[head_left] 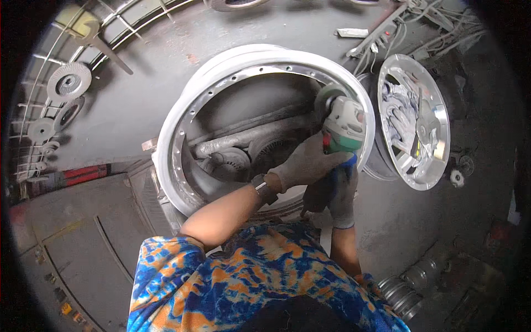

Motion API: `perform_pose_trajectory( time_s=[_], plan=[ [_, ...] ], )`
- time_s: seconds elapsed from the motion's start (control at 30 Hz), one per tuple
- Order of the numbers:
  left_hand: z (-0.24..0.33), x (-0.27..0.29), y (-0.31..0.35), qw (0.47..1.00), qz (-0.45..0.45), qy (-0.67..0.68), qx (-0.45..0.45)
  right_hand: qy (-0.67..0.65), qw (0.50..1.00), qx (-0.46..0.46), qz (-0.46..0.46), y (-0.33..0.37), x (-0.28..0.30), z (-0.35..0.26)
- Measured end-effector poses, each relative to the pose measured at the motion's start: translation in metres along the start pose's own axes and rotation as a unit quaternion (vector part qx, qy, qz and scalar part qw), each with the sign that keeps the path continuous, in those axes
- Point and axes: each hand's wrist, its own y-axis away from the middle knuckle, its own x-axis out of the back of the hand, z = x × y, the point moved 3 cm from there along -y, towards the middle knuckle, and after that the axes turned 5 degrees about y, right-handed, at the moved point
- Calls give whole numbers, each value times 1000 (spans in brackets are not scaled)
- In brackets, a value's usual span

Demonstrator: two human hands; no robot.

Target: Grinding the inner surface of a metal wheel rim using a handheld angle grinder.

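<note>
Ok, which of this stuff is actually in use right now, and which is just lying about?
In use:
- angle grinder, gripped by left hand and right hand
- large wheel rim it works inside

Lying about:
- shiny wheel face at right
- abrasive discs at upper left
- cables at top right

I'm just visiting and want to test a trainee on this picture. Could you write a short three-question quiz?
1. True or false: both hands grip the angle grinder.
2. Which part of the large wheel rim does the grinder meet? A: right inner edge. B: left outer edge.
3. What hangs on the rack at upper left?

Key: 1 true, left hand and right hand, both gloved. 2 A. 3 Abrasive discs.
</note>
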Motion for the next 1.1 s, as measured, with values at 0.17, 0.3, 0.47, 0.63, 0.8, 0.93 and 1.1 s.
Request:
perform_pose_trajectory(
  time_s=[0.17,0.3,0.47,0.63,0.8,0.93,1.1],
  plan=[
    [8,3,1,997,-19,-54,45,-127,988,-74,54,10,-11,0],
    [32,21,26,990,98,95,-16,-68,993,-91,-39,-16,-27,-27],
    [22,41,62,951,194,206,-125,46,971,168,-163,-48,-57,-93],
    [35,34,41,980,145,37,-131,13,989,49,-137,-41,-39,-75],
    [22,-8,3,998,26,-58,-30,55,994,29,-88,1,-2,8],
    [11,-26,-3,986,-48,-160,-8,253,958,123,53,52,8,67],
    [20,-17,-1,984,-49,-169,8,397,907,126,58,42,-2,74]
  ],
)
